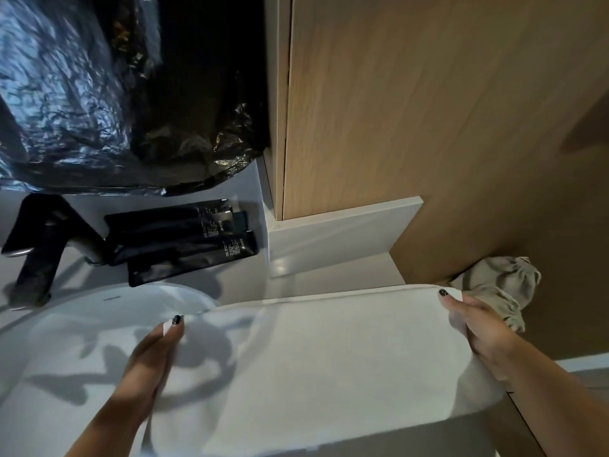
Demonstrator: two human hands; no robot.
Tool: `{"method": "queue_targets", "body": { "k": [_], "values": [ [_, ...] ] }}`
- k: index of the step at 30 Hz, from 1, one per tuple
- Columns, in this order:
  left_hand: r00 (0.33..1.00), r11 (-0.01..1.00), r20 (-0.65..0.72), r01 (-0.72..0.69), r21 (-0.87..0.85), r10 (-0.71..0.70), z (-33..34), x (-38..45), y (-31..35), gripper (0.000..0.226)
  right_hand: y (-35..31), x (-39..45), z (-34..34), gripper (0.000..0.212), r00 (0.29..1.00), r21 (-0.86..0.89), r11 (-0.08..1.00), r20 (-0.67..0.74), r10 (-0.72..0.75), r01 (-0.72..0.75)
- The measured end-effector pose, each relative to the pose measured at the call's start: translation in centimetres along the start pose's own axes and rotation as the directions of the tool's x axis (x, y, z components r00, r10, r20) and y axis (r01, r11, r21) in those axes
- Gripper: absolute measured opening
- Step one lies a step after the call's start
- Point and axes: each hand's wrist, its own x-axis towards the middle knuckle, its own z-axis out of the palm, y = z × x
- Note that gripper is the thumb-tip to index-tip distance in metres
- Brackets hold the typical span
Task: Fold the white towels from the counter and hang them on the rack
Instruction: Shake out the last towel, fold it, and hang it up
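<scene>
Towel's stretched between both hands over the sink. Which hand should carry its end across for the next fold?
Probably the left. The left hand pinches the white towel over the open sink; the right hand sits close to the wooden wall and a crumpled cloth.

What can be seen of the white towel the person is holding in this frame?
The white towel is plain, soft-looking cloth with a stitched hem along its far edge. It is stretched wide between both hands, smooth and nearly flat, and looks doubled over, with a second layer showing at the lower left. The left hand holds its left edge, the right hand pinches its far right corner. It spreads over the counter's front, covering part of the round white basin. Its near end runs out of view.
</scene>
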Motion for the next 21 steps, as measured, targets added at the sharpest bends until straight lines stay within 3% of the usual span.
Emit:
{"method": "queue_targets", "body": {
  "k": [5, 9, 13, 16, 21],
  "values": [
    [0.985, 0.990, -0.101, -0.143, 0.009, 0.143, 0.0, -0.8, 1.9, 0.024, -0.9, 0.0, -0.5, 0.049, 0.998, 0.082, 0.995, 0.009, -0.066, 0.065],
    [0.991, 0.993, -0.058, -0.115, 0.021, 0.117, -0.3, -2.7, 3.9, 0.039, -2.1, -2.0, -1.2, 0.033, 0.990, 0.127, 0.981, -0.005, -0.144, 0.143],
    [0.994, 0.993, -0.057, -0.100, -0.056, 0.097, -0.9, -5.2, 5.6, 0.043, -3.3, -4.7, -2.9, 0.049, 0.978, 0.106, 0.973, -0.068, -0.199, 0.205],
    [0.989, 0.981, -0.098, -0.122, -0.151, 0.108, -0.5, -8.0, 7.3, 0.016, -4.8, -7.8, -3.9, 0.021, 0.959, 0.046, 0.965, -0.134, -0.249, 0.257],
    [0.952, 0.907, -0.153, -0.301, -0.295, 0.266, -0.4, -11.8, 8.6, 0.019, -6.3, -11.8, -5.8, 0.013, 0.920, 0.014, 0.933, -0.172, -0.353, 0.361]
  ]
}}
